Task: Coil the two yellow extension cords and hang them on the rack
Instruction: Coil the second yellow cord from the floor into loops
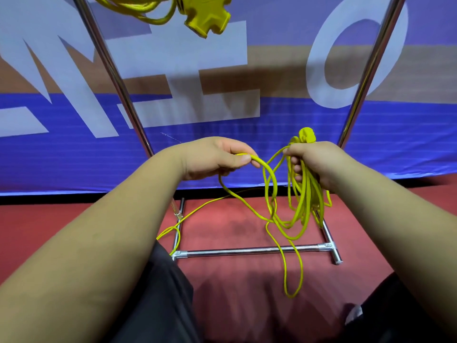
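Observation:
My right hand grips a bundle of yellow cord loops that hang below it, with the cord's yellow plug sticking up above my fingers. My left hand pinches a stretch of the same cord between thumb and fingers. From there the loose cord trails down to the red floor and off to the left. A second yellow cord with a multi-outlet head hangs coiled at the top of the frame, on the chrome rack.
The rack's two slanted uprights frame my hands, and its base bars lie on the red floor just ahead. A blue and white banner stands behind the rack. My dark trouser legs fill the bottom of the view.

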`<act>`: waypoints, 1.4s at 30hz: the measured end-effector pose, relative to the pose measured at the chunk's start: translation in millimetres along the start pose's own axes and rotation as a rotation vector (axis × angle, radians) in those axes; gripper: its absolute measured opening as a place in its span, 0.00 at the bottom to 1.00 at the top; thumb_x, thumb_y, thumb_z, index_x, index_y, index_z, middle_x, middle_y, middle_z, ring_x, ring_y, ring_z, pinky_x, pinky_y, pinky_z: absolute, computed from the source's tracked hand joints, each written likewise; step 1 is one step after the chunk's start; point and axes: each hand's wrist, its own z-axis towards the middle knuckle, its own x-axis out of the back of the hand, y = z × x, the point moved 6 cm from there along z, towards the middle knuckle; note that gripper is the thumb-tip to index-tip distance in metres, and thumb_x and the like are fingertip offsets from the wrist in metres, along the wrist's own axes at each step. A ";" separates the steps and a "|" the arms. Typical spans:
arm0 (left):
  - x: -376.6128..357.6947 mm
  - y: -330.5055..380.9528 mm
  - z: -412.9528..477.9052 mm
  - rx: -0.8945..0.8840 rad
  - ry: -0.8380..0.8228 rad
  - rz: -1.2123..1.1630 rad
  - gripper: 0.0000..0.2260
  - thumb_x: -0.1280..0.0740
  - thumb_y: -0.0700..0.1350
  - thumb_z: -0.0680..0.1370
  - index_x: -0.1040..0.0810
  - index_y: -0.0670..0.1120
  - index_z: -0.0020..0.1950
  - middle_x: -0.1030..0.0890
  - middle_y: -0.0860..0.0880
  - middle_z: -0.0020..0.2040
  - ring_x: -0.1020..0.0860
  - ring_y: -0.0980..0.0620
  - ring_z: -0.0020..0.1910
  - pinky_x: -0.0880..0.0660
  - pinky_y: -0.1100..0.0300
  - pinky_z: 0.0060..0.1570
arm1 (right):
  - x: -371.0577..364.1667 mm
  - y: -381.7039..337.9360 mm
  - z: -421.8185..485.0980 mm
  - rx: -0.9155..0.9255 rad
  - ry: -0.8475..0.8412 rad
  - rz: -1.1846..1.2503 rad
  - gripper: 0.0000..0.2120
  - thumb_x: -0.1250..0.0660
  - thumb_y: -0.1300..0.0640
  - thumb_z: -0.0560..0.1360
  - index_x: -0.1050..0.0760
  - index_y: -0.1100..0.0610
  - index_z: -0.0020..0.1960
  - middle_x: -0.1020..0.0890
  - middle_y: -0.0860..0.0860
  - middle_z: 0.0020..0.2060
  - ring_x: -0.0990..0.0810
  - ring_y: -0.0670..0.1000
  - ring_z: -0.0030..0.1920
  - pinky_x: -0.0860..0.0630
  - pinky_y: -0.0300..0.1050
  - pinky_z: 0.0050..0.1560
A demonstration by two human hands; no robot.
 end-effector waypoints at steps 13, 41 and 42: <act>9.8 -13.4 33.0 -0.033 0.353 0.079 0.08 0.30 0.52 0.81 0.18 0.48 0.53 0.25 0.58 0.37 0.30 0.57 0.38 0.33 0.57 0.41 | -52.5 6.1 -31.4 -0.203 -0.353 0.275 0.16 0.34 0.49 0.84 0.24 0.55 0.40 0.24 0.48 0.28 0.23 0.46 0.25 0.22 0.43 0.30; -62.4 -15.7 42.4 0.054 0.198 0.123 0.13 0.20 0.42 0.72 0.21 0.39 0.47 0.13 0.41 0.39 0.19 0.52 0.33 0.23 0.62 0.34 | -9.6 -20.7 -4.7 0.030 -0.090 0.602 0.12 0.23 0.48 0.76 0.22 0.53 0.42 0.19 0.46 0.34 0.14 0.47 0.37 0.17 0.46 0.43; -63.2 -13.8 41.4 0.044 0.200 0.095 0.12 0.20 0.42 0.73 0.21 0.39 0.46 0.14 0.40 0.40 0.18 0.52 0.34 0.22 0.61 0.35 | -9.9 -22.1 -5.2 0.039 -0.106 0.608 0.12 0.23 0.48 0.76 0.21 0.54 0.43 0.19 0.47 0.35 0.13 0.48 0.38 0.16 0.48 0.45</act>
